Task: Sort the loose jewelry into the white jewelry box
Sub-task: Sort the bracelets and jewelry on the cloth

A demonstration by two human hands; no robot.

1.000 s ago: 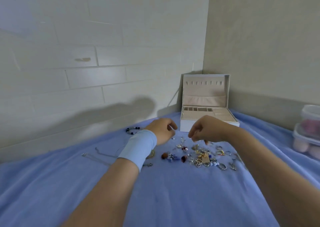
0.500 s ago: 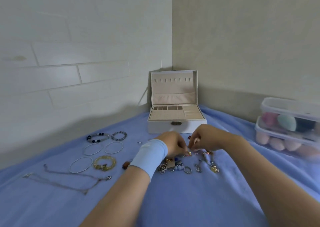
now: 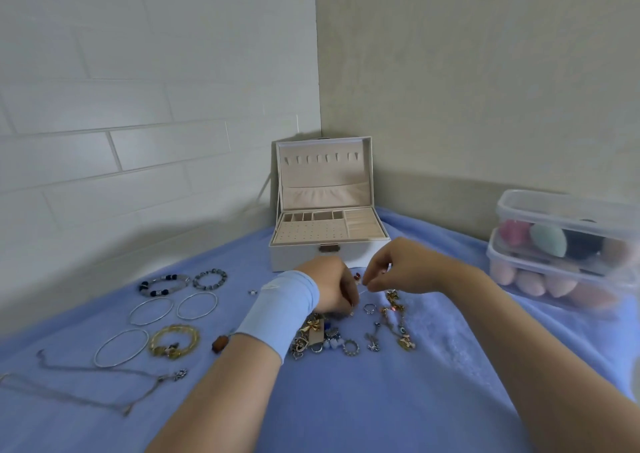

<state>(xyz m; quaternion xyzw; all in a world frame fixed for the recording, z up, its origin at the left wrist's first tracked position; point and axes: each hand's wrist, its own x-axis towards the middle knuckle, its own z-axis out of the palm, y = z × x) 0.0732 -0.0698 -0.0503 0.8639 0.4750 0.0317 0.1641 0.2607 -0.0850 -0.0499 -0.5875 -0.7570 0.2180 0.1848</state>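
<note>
The white jewelry box (image 3: 304, 257) stands with its lid up in the wall corner, its beige compartments bare. In front of it, my left hand (image 3: 334, 288) with a blue wristband and my right hand (image 3: 398, 271) meet over a heap of small jewelry (image 3: 349, 338). The fingertips of both hands pinch a thin, tiny piece (image 3: 362, 290) between them; what it is stays too small to tell. Beaded bracelets (image 3: 166, 283), thin silver bangles (image 3: 197, 305), a gold bracelet (image 3: 175, 340) and a chain necklace (image 3: 83, 383) lie on the blue cloth to the left.
Two stacked clear plastic containers (image 3: 561, 245) holding coloured makeup sponges sit at the right edge. White tiled and beige walls close the far sides. Blue cloth (image 3: 346, 411) covers the whole surface.
The view has swung left and down, bringing the bracelets and the containers into sight. Both hands came closer together over the jewelry heap and now pinch a tiny piece.
</note>
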